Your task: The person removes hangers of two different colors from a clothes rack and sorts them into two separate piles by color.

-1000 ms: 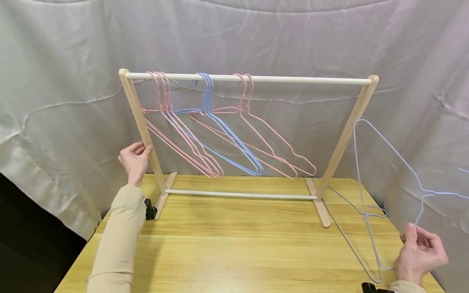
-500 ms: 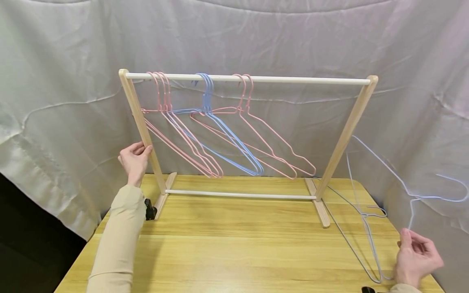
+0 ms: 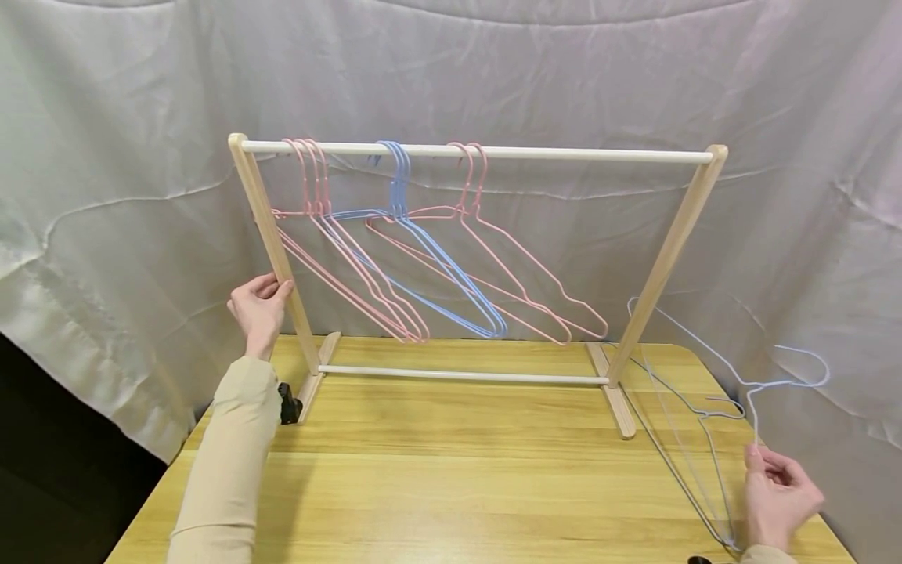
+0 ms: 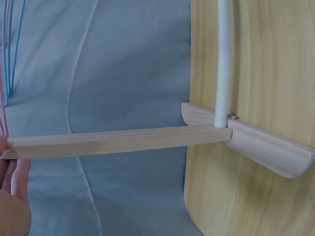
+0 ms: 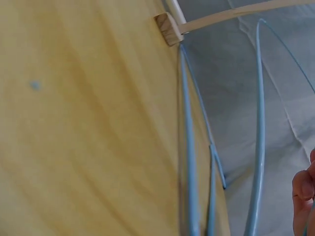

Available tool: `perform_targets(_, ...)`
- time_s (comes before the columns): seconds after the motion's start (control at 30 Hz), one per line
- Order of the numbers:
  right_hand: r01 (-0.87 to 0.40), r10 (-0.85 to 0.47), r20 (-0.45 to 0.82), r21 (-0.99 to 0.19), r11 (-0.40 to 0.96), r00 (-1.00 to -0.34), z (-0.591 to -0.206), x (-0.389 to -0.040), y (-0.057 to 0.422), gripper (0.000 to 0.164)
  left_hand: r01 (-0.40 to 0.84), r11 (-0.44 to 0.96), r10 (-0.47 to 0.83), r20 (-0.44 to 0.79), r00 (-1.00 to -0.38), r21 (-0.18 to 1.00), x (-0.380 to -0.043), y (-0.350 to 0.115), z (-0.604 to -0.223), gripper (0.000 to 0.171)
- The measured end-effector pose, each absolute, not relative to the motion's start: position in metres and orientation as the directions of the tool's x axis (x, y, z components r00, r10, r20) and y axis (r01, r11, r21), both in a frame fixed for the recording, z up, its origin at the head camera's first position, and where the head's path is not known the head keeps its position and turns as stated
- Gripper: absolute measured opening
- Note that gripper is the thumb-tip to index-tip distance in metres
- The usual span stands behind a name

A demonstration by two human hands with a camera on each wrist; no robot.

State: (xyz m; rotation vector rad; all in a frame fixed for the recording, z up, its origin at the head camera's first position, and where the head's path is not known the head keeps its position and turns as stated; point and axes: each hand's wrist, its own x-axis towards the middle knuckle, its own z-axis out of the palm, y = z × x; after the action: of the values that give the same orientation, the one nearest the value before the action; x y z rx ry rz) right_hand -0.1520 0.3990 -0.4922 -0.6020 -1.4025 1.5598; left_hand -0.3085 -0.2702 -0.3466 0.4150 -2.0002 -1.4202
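Observation:
A wooden rack (image 3: 479, 151) stands on the table (image 3: 451, 470), with several pink hangers (image 3: 535, 266) and blue hangers (image 3: 451, 270) hanging from its white top rod. My left hand (image 3: 261, 309) grips the rack's left post (image 4: 118, 141), fingers (image 4: 12, 196) lying along it. At the table's right edge my right hand (image 3: 775, 493) pinches the neck of a light blue wire hanger (image 3: 751, 411), held tilted low over the table with its hook pointing right. A second blue hanger (image 3: 665, 455) lies flat beneath it. The right wrist view shows both wires (image 5: 189, 147) and a fingertip (image 5: 305, 196).
A grey cloth backdrop (image 3: 451, 70) hangs close behind the rack and past the table's right side. The rack's right foot (image 3: 611, 392) sits beside the lying hanger. The lower white rod (image 4: 222, 59) joins the left foot (image 4: 261, 142).
My right hand has dropped and shifted left, bringing the held blue hanger down from upright beside the rack to low over the table. My left hand has stayed on the post.

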Motion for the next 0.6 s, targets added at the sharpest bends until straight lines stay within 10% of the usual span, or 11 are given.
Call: perform_targets(0.6,0.019,0.817,0.079,-0.994,0.109,-0.571,-0.510,-0.157,0.407,0.039,0.142,0.349,-0.584,0.333,-0.740,0.926,-0.308,-0.270,-0.346,0.035)
